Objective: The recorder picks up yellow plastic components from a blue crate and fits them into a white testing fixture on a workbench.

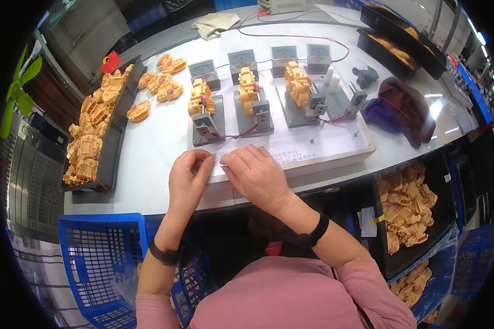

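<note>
Close together at the front edge of a white test board point(335, 155), my left hand point(187, 178) and my right hand point(258, 176) are both closed, fingertips pinched and nearly meeting. Anything between the fingertips is too small or hidden to make out. Just beyond them stand grey test fixtures with metal terminal blocks, joined by thin red and black wires. Yellow plastic gear housings sit upright on three of them: a left housing point(201, 98), a middle housing point(248, 90) and a right housing point(297, 84). Several analog meters point(242, 58) line up behind.
A black tray point(112, 145) heaped with yellow housings lies at the left, loose housings point(162, 88) beside it. Dark cloth point(403, 109) rests at the right. Black bins point(392, 55) stand far right; another housing-filled bin point(447, 208) sits below. A blue basket point(101, 219) is lower left.
</note>
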`<state>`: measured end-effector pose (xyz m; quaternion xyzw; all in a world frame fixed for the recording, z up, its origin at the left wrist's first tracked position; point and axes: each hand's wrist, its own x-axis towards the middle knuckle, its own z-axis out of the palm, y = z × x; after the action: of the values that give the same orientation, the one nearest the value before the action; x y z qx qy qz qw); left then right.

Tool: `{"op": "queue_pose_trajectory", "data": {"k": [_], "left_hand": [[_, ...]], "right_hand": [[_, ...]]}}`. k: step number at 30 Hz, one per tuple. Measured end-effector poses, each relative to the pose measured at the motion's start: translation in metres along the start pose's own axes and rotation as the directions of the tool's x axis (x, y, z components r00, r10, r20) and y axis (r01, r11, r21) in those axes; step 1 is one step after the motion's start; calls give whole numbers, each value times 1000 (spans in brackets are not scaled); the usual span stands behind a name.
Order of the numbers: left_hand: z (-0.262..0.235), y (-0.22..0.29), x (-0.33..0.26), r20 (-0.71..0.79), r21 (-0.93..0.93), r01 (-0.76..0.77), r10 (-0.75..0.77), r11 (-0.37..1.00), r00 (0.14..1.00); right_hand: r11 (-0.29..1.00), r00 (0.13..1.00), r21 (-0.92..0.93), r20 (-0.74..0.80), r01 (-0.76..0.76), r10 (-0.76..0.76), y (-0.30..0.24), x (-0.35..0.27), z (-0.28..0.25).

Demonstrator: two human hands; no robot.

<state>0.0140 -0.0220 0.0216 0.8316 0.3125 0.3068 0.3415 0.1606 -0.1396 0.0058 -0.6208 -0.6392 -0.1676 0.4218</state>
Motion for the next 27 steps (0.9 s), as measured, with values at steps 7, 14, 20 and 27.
{"op": "queue_pose_trajectory", "data": {"k": [7,14,20,27], "left_hand": [[-1,3,-2,11,-11,11,-11,1000,1000],[-1,2,-2,7,-46,6,-6,999,1000],[-1,2,-3,-6,-58,-17,16,998,1000],[-1,1,-3,-2,-51,1,-1,999,1000]], "right_hand": [[1000,1000,6,-3,2,-2,0,0,1],[1000,1000,8,-3,4,-4,0,0,1],[999,997,-8,-63,48,-48,0,3,2],[999,1000,32,-6,1,-1,-3,3,-2]]}}
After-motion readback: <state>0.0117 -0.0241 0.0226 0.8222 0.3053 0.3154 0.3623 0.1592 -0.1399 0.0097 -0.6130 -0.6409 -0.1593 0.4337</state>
